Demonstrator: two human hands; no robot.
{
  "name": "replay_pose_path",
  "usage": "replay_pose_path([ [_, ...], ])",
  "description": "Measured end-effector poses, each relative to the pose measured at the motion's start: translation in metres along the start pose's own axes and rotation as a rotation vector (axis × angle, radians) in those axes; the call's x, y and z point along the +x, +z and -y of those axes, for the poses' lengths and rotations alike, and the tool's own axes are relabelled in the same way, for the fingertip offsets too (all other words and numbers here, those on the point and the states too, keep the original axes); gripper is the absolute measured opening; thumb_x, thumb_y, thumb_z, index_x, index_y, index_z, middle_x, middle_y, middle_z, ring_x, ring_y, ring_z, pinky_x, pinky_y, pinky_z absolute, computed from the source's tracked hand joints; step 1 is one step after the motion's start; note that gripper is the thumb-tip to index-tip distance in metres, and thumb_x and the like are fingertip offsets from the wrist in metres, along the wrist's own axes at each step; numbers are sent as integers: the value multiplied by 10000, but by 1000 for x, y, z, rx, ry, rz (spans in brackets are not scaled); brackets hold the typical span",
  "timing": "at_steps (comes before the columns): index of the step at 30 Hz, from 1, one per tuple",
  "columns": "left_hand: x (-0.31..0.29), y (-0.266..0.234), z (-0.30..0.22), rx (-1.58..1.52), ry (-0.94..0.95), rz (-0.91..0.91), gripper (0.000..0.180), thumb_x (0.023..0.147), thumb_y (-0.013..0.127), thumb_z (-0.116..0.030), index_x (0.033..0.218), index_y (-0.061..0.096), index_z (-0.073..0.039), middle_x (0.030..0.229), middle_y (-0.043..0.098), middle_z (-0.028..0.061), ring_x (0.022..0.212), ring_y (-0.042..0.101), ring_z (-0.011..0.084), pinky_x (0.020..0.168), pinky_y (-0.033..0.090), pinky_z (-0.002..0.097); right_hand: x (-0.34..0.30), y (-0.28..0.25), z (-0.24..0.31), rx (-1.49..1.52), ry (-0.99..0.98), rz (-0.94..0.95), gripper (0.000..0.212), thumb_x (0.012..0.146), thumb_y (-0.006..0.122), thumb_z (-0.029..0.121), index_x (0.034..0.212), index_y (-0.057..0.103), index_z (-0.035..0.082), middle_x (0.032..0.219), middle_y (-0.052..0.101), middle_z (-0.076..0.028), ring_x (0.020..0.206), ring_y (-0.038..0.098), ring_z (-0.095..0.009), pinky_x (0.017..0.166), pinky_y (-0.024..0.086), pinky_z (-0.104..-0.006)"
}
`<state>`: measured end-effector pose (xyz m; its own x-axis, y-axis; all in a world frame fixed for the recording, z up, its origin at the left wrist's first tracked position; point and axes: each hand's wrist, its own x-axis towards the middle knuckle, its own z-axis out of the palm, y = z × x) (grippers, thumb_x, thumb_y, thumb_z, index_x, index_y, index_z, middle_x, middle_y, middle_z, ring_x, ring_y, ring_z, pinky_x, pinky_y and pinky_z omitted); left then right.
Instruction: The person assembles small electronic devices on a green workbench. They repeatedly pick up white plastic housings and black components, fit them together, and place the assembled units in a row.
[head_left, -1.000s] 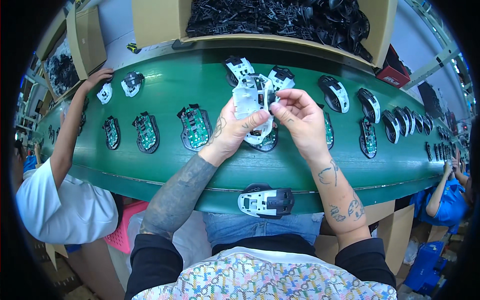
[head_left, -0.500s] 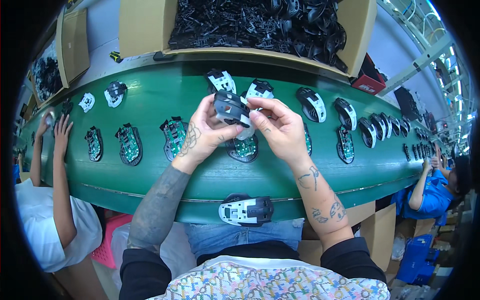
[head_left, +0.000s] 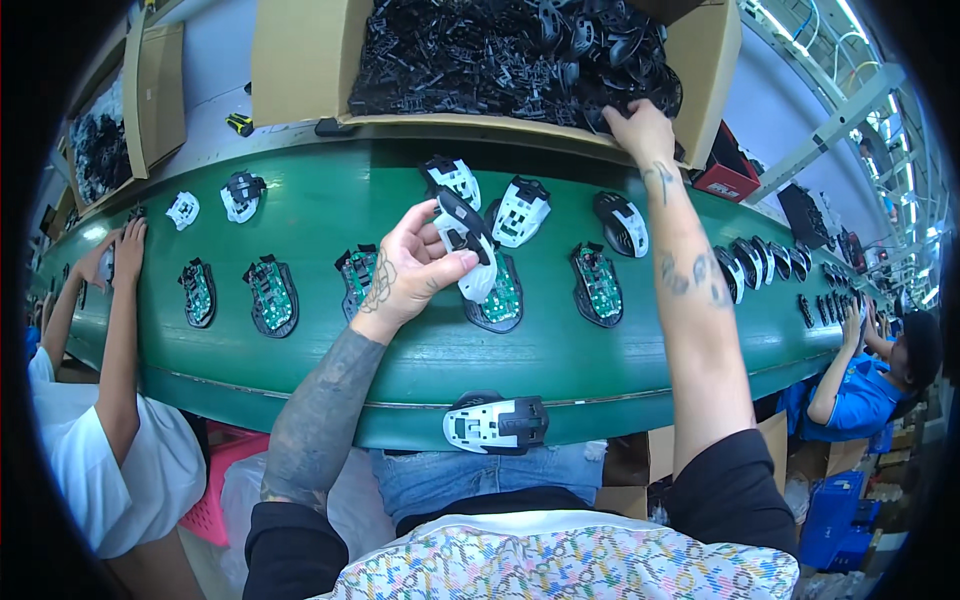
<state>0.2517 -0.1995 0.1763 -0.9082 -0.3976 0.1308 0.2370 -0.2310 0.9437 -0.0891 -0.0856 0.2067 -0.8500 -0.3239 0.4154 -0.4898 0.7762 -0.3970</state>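
Note:
My left hand (head_left: 405, 265) grips a computer mouse top shell (head_left: 482, 275), black and white, tilted above the green work surface. My right hand (head_left: 643, 132) is over the near rim of a cardboard box (head_left: 300, 60), its fingers bent among black plastic parts (head_left: 480, 70); what they pinch is hidden. Just under the held shell lies a mouse base with a green circuit board (head_left: 500, 300). Beyond it rest two more white-and-black shells, one a white shell (head_left: 520, 212). A mouse shell (head_left: 495, 423) sits at the near edge before me.
Circuit-board mouse bases (head_left: 270, 297) stand in a row along the green surface (head_left: 420, 370). Several shells (head_left: 750, 262) line up at the right. A red box (head_left: 728, 170) is beside the cardboard box. Co-workers' hands (head_left: 125, 250) work at the left, others at the far right.
My right hand has let go of the shell and moved up and right to the parts box. My left hand keeps the shell, now tilted differently. Bases and shells on the surface have shifted.

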Motion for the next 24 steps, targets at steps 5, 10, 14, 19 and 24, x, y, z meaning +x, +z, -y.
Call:
replay_pose_path([
  [5, 2, -10, 1, -7, 59, -12, 684, 810, 705, -112, 1363, 320, 6, 1148, 590, 146, 1030, 602, 197, 907, 490, 344, 27, -2, -3, -196, 50, 281, 440, 726, 635, 283, 1042, 649, -23, 1081, 626, -266, 1046, 603, -383, 921, 477, -412],
  [10, 2, -8, 2, -79, -127, -179, 642, 889, 620, -392, 1373, 328, -88, 1218, 554, 113, 1072, 596, 238, 885, 503, 405, 3, -29, 5, -42, -19, 138, 332, 753, 577, 261, 1010, 681, 77, 1080, 650, -199, 1054, 607, -336, 926, 468, -376],
  [14, 0, -4, 2, -209, -165, -102, 605, 913, 551, -445, 1369, 339, -109, 1265, 531, 87, 1125, 569, 279, 935, 474, 433, -16, -48, -6, 266, -12, 239, 279, 792, 570, 295, 940, 715, 107, 769, 700, -96, 813, 675, -205, 778, 509, -303],
  [19, 0, -6, 2, -375, -169, -37, 490, 941, 541, -278, 1353, 345, -95, 1275, 519, 118, 1170, 537, 304, 985, 440, 455, -94, -71, 15, 1176, -117, 536, 377, 822, 659, 122, 1160, 577, -22, 1006, 654, -99, 897, 630, -156, 790, 500, -261],
  [24, -1, -8, 6, -322, -198, -40, 499, 875, 581, -155, 1311, 364, -50, 1213, 556, 154, 1135, 567, 323, 977, 454, 450, -164, -75, 26, 1521, -202, 818, 268, 861, 641, 46, 1113, 578, -19, 931, 630, -82, 812, 593, -133, 732, 481, -252],
])
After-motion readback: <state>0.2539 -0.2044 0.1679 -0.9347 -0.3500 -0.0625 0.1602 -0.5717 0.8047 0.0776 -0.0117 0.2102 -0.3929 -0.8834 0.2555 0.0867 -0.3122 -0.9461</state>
